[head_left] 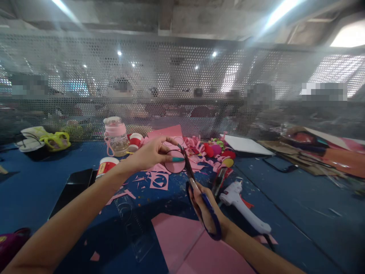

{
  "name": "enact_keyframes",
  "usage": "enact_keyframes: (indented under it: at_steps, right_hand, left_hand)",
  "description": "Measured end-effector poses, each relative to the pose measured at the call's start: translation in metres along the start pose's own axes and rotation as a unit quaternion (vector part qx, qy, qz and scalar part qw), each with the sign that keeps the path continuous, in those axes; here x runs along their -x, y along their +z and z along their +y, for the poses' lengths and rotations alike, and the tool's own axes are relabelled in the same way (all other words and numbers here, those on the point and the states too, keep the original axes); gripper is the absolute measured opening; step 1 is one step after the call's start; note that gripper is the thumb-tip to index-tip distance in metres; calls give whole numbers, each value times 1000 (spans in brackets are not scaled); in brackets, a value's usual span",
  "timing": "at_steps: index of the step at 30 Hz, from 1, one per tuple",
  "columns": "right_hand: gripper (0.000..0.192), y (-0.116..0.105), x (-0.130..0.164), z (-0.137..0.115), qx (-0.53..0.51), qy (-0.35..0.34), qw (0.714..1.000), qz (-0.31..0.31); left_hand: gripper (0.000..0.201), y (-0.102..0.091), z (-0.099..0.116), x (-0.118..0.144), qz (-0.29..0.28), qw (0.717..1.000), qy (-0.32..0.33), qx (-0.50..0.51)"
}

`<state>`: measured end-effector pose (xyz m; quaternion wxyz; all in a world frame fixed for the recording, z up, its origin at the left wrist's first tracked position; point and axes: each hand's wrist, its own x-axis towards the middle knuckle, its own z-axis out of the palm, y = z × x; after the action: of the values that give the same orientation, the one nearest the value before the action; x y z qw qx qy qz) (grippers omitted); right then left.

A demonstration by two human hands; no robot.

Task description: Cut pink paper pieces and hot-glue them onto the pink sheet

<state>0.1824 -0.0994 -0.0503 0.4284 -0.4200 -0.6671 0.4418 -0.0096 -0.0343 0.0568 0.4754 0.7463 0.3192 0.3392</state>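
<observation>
Left of the white plastic glue gun [245, 207], the left hand [149, 154] pinches a thin pink paper disc [174, 162] by its edge; it looks light and floppy. Nearer the gun, the right hand [207, 213] grips blue-handled scissors [199, 196].

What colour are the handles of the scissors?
Blue; the scissors in the right hand show them in the head view.

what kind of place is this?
Likely a shared craft workshop: blue worktable strewn with pink paper scraps, a glue gun, scissors trimming a pink paper circle, people beyond a perforated screen.
</observation>
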Motion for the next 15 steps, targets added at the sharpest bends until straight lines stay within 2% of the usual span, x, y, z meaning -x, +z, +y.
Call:
enact_keyframes:
  at_steps: [5,12,15]
  right_hand:
    - [38,0,1,2,1,9,1000,-3]
    - [39,-1,1,1,15,12,1000,-1]
    - [42,0,2,-1,18,17,999,21]
  left_hand:
    - [41,0,0,0,-23,999,-7,28]
    - [40,-3,-1,-1,-25,1000,0,20]
    - [42,-4,-2,-1,-24,1000,1,3]
